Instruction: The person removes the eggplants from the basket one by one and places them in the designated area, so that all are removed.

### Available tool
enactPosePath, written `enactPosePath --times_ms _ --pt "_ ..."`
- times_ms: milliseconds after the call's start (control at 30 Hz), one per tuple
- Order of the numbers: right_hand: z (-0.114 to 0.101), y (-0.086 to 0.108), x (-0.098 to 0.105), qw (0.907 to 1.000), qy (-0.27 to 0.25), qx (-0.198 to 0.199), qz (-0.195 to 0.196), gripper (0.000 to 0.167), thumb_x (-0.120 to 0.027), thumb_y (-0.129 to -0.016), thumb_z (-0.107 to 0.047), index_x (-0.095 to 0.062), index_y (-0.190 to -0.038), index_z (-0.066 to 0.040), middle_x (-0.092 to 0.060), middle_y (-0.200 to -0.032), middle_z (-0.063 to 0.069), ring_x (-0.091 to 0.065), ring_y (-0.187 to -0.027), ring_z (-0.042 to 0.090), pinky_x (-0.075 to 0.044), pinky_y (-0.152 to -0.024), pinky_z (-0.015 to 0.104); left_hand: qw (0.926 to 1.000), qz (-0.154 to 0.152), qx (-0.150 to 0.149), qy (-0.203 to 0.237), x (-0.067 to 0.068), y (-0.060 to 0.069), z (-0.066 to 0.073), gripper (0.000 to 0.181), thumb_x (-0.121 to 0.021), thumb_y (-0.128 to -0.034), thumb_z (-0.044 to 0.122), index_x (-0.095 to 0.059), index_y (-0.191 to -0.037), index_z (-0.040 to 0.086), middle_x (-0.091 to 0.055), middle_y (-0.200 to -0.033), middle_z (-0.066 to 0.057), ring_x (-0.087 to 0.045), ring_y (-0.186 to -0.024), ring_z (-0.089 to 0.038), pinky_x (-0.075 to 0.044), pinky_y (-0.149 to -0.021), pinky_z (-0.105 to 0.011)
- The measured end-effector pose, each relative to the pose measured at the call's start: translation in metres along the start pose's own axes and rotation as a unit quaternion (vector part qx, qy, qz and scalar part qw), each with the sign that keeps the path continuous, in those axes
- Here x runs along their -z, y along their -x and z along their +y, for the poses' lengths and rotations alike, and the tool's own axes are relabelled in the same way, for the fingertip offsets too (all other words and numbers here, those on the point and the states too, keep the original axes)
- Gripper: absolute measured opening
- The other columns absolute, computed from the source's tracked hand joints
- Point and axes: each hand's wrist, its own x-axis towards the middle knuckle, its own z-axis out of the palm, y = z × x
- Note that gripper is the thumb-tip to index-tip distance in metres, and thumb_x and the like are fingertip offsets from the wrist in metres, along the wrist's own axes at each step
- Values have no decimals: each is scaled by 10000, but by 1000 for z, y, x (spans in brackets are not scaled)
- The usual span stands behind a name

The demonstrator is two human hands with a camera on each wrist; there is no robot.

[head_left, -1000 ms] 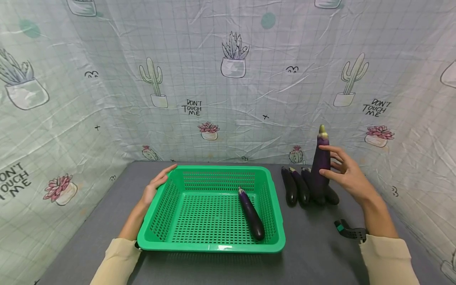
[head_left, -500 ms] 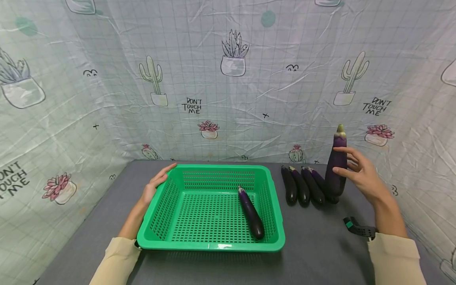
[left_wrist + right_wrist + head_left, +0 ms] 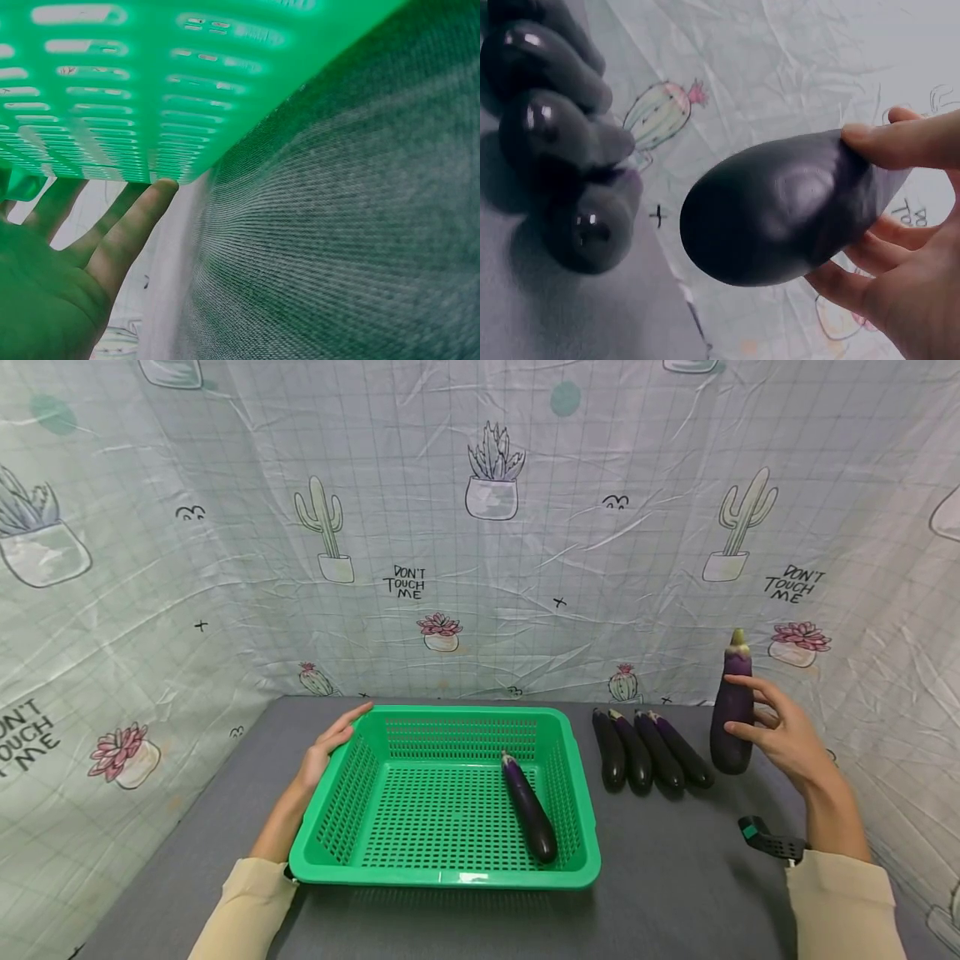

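In my right hand (image 3: pixel 787 735) is a thick, dark purple eggplant (image 3: pixel 732 727), pinched between thumb and fingers. It stands nearly upright, green stem end up, at the right of the table. Its rounded bottom end fills the middle of the right wrist view, apart from the other eggplants. My left hand (image 3: pixel 324 755) rests along the left side of a green plastic basket (image 3: pixel 450 880). In the left wrist view its straight fingertips (image 3: pixel 166 184) touch the slotted outer wall. One slimmer eggplant (image 3: pixel 531 810) lies inside the basket, near its right wall.
Several slim eggplants (image 3: pixel 636 752) lie side by side on the grey tabletop (image 3: pixel 660 868), between the basket and the held one. Behind them hangs a patterned plastic curtain (image 3: pixel 555 568), which also runs along both sides.
My right hand has carried the thick eggplant rightward, from over the row to beside it. The row shows fully now. My left hand and the basket have stayed put.
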Motion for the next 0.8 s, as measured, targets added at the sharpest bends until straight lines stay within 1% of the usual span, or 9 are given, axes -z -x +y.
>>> enactPosePath --times_ms 100,167,333,367,433,567,667,733,800 --pt "4 0 1 9998 89 -156 -6 709 -666 -1012 -105 -354 -1626 -277 -310 -1510 280 -512 -1289 576 -440 -732 111 10000 0 6 -7 -1 -1 1 514 -245 -1132 139 -272 -1592 -91 -175 -1664 -344 -36 -1561 -512 -20 -1183 -754" --pt "7 -1 1 9997 94 -216 5 712 -655 -1015 -92 -346 -1630 -274 -283 -1538 320 -446 -1298 667 -439 -734 119 10000 -12 2 25 -1 -1 1 514 -241 -1133 136 -267 -1592 -95 -173 -1663 -347 -32 -1560 -513 -18 -1186 -748" --pt "17 -2 1 9994 179 -292 29 742 -664 -998 -56 -341 -1633 -263 -248 -1606 339 -423 -1319 679 -543 -887 443 10000 -31 -4 78 -1 -1 1 516 -244 -1135 145 -266 -1594 -89 -194 -1673 -315 -32 -1561 -509 -20 -1186 -747" --pt "20 -2 1 9994 190 -303 13 751 -668 -993 -49 -339 -1633 -261 -246 -1609 340 -417 -1324 680 -540 -887 444 10000 -27 -6 68 -1 -1 1 517 -246 -1135 148 -269 -1595 -87 -205 -1676 -301 -34 -1561 -508 -20 -1185 -750" --pt "25 -3 0 9995 150 -293 -6 777 -680 -975 -21 -337 -1633 -249 -252 -1602 353 -409 -1324 692 -549 -878 390 10000 -21 -12 58 0 -1 -1 518 -246 -1136 156 -269 -1597 -81 -224 -1684 -268 -34 -1560 -510 -20 -1179 -755" --pt "35 -3 -1 9993 36 -347 -146 824 -688 -953 16 -315 -1639 -248 -242 -1597 390 -385 -1326 713 -431 -722 100 9999 -49 14 105 0 -1 -2 526 -237 -1142 176 -252 -1606 -70 -233 -1697 -216 -44 -1556 -499 -80 -1215 -668" --pt "41 -3 -3 9992 -15 -341 -209 837 -687 -946 33 -310 -1639 -244 -231 -1595 416 -388 -1319 718 -431 -707 100 9998 -83 45 186 0 -1 -2 531 -229 -1145 183 -233 -1612 -70 -216 -1702 -215 -55 -1556 -485 -162 -1218 -520" --pt "45 -3 -5 9994 0 -281 -200 832 -690 -941 41 -322 -1635 -233 -242 -1589 409 -429 -1309 681 -443 -713 111 9996 -97 57 267 0 -1 -2 533 -229 -1145 183 -225 -1613 -71 -202 -1703 -220 -55 -1558 -477 -169 -1208 -499" --pt "50 -3 -6 9997 75 -169 -135 819 -702 -926 55 -352 -1621 -200 -279 -1573 377 -574 -1251 502 -466 -718 124 9996 -71 32 258 -1 -1 -1 531 -237 -1143 179 -233 -1608 -78 -208 -1698 -230 -52 -1557 -485 -138 -1219 -555"
